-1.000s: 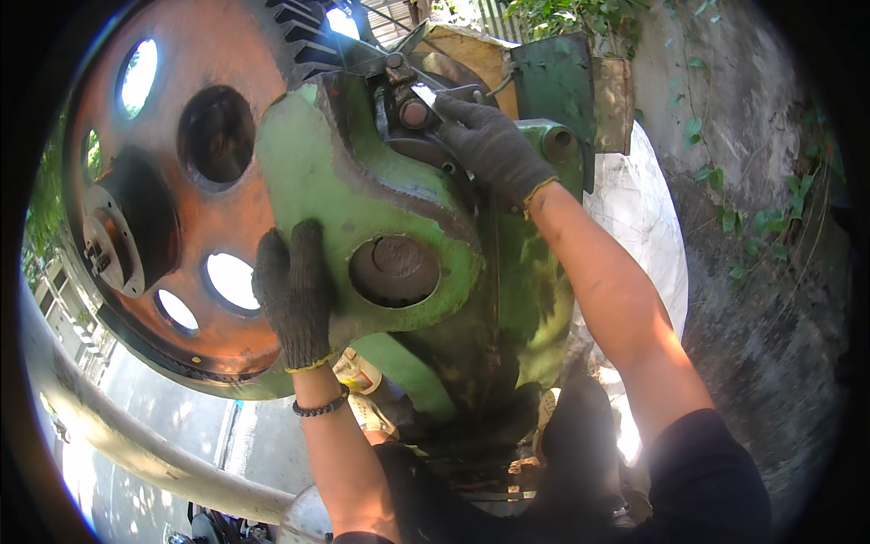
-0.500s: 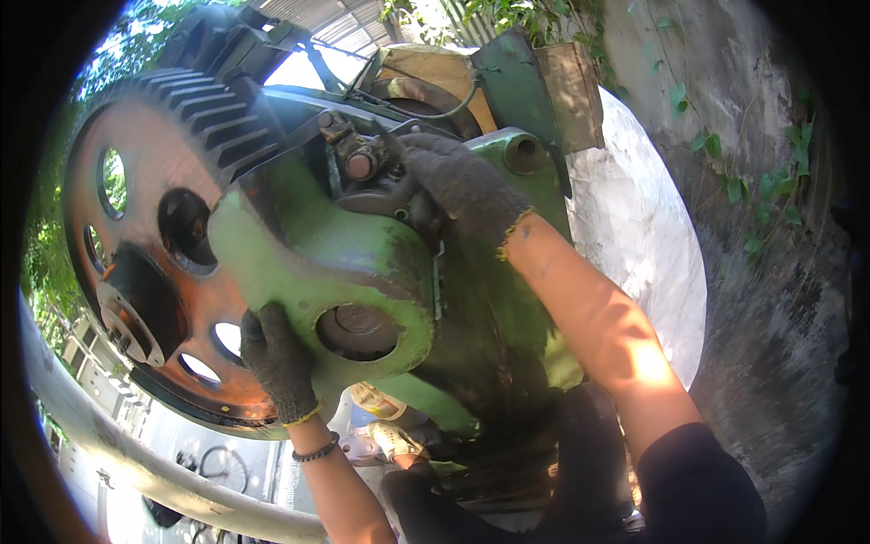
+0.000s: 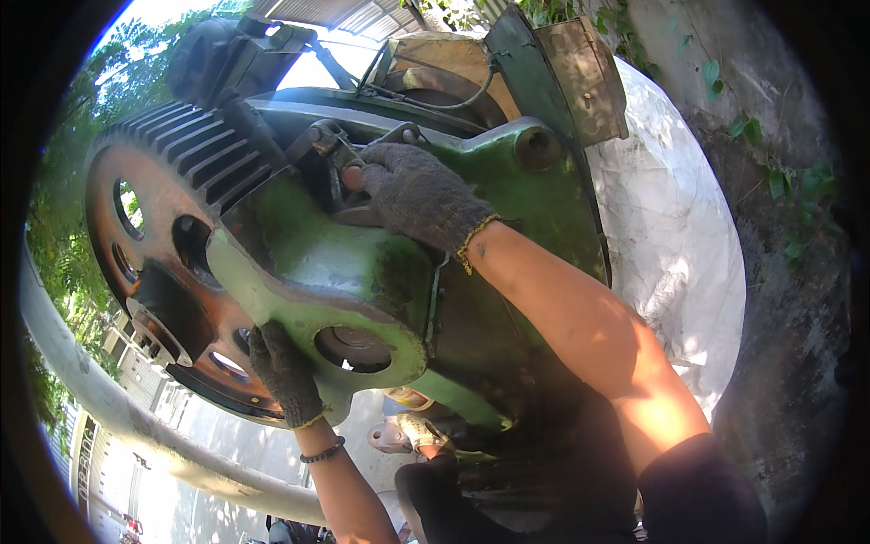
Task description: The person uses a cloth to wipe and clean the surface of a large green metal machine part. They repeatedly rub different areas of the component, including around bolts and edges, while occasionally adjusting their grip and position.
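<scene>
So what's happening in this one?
A person in grey knit work gloves is working on a large green cast machine frame. The right hand reaches into the top of the frame, fingers on a small metal fitting beside the teeth of a big rusty gear wheel. The left hand grips the lower edge of the frame's green arm, next to its round bore. A white sheet lies behind the machine.

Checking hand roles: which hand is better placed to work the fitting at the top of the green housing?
Right. The right hand already rests on the fitting above the green housing; the left hand is low, gripping the housing's lower edge beside the rusty gear wheel.
</scene>
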Available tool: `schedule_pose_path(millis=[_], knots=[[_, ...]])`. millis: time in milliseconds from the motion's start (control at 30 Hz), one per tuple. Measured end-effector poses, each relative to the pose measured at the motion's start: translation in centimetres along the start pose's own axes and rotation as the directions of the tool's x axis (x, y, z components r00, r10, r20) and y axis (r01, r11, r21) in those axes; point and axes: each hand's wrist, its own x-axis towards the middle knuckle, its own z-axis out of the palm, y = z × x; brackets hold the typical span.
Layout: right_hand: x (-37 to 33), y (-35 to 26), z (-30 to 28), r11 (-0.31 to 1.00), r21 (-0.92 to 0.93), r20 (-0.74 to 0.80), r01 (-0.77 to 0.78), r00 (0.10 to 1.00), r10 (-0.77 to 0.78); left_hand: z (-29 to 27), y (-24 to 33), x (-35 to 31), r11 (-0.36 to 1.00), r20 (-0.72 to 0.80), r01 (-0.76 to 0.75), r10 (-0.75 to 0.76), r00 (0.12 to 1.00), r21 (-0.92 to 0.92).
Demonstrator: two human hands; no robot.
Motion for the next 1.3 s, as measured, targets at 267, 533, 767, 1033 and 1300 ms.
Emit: schedule_pose_path(millis=[267,533,767,1033,1300], knots=[[0.9,-0.7,-0.2,0.987,-0.113,0.081,-0.113,0.989,0.122,0.3,0.5,-0.2,0.989,0.018,0.103,-0.102,0.995,-0.105],[4.0,1.3,-0.7,0.806,-0.575,0.312,0.139,0.948,0.059,0.0,0.9,-0.1,0.992,0.030,0.106,-0.105,0.994,-0.063],[4.1,2.9,-0.3,0.801,-0.570,0.222,0.183,0.973,-0.064,-0.4,-0.1,0.3,0.995,0.083,0.091,-0.087,0.993,-0.044],[0.7,-1.5,-1.6,0.976,-0.207,0.039,-0.069,0.996,0.079,-0.1,1.2,0.0,0.994,0.077,0.113,-0.113,0.991,0.011],[4.6,2.0,-0.9,0.501,-0.663,0.432,0.556,0.831,-0.351,-0.1,1.3,-0.1,0.990,0.076,0.133,-0.137,0.988,0.052]])
